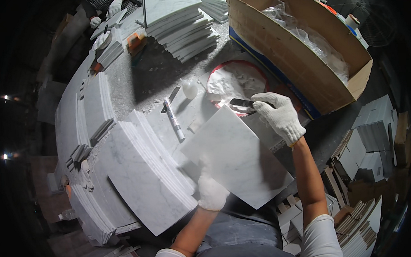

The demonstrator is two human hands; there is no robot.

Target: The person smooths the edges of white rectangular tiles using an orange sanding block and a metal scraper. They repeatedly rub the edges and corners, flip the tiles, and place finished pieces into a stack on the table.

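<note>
My right hand (280,117), in a white knit glove, grips the black handle of a putty knife (241,102). Its blade reaches over a red-rimmed bowl (264,74) of white paste or powder. A square grey-veined marble tile (242,156) is tilted in front of me, held at its left edge by my gloved left hand (212,191); some of those fingers are blurred or hidden. Left of the tile lie a white marker pen (173,119) and, partly under it, a dark flat tool (170,100). A small whitish translucent round object (189,89) stands near the bowl.
Stacked marble tiles (148,176) rise at my left, with another tall stack (179,27) at the back. An open cardboard box (274,35) with clear plastic stands behind the bowl. White cartons (375,122) sit at the right. Another person's gloved hands (114,8) show at the far left.
</note>
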